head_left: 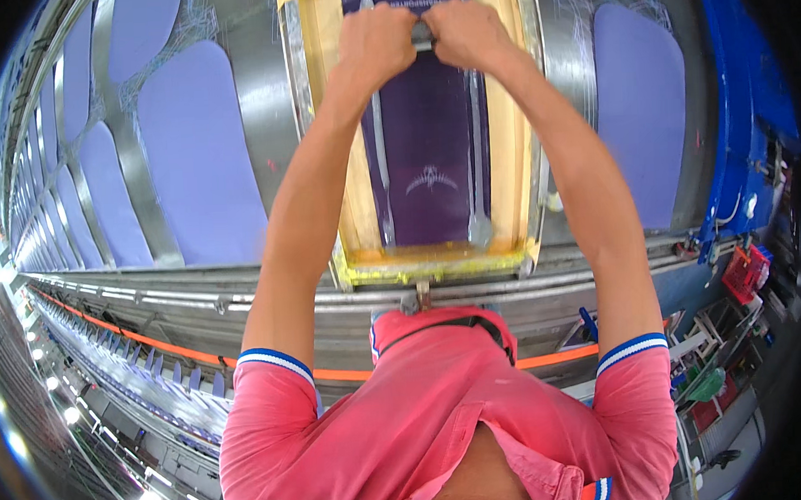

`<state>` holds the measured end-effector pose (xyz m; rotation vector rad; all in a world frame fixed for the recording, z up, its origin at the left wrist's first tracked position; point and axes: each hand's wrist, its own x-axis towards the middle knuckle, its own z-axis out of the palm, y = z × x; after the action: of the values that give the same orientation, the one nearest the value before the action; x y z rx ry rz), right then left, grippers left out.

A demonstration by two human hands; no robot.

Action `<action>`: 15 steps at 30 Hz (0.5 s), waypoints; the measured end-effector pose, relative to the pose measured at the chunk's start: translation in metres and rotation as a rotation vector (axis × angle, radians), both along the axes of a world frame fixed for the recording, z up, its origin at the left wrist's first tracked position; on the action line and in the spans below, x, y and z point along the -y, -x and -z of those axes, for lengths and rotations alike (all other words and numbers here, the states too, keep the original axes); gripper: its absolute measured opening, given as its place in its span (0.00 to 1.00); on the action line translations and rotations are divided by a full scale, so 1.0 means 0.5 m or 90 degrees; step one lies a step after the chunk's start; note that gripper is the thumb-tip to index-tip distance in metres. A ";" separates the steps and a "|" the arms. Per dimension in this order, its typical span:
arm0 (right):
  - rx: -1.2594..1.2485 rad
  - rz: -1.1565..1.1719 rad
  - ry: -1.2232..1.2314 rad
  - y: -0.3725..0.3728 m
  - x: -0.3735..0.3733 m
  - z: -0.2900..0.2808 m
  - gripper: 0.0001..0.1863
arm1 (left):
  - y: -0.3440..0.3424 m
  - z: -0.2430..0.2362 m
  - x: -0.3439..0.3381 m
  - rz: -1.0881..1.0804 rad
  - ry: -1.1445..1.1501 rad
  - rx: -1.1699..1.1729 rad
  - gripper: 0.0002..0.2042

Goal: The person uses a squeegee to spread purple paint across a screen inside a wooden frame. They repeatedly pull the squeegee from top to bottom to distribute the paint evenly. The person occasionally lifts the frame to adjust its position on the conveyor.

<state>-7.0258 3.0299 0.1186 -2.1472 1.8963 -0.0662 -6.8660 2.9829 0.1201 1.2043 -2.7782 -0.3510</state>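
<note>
My left hand [381, 41] and my right hand [468, 32] are side by side at the far part of a screen-printing frame [437, 271]. Both are closed around a squeegee [422, 36]; only a short grey piece of it shows between them. Within the yellowish frame lies a dark purple mesh panel [423, 115] with a pale winged emblem near its lower end and lettering at its far end. Grey smeared strips run along both sides of the panel. Flat lilac cut pieces lie on the dark table to the left [202, 156] and right [642, 119] of the frame.
A metal rail [331, 298] runs along the table's near edge, with an orange strip [343, 375] below it. Rows of lilac pieces stretch far left. Blue equipment [751, 83] stands at the right, a red crate [747, 273] below it.
</note>
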 end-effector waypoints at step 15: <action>0.116 -0.014 -0.088 -0.185 -0.493 -0.022 0.07 | -0.198 0.000 -0.480 -0.002 -0.195 0.076 0.11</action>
<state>-6.9336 3.2764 0.1298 -1.9973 1.7238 -0.1189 -6.7671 3.2228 0.1201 1.3283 -2.9001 -0.7525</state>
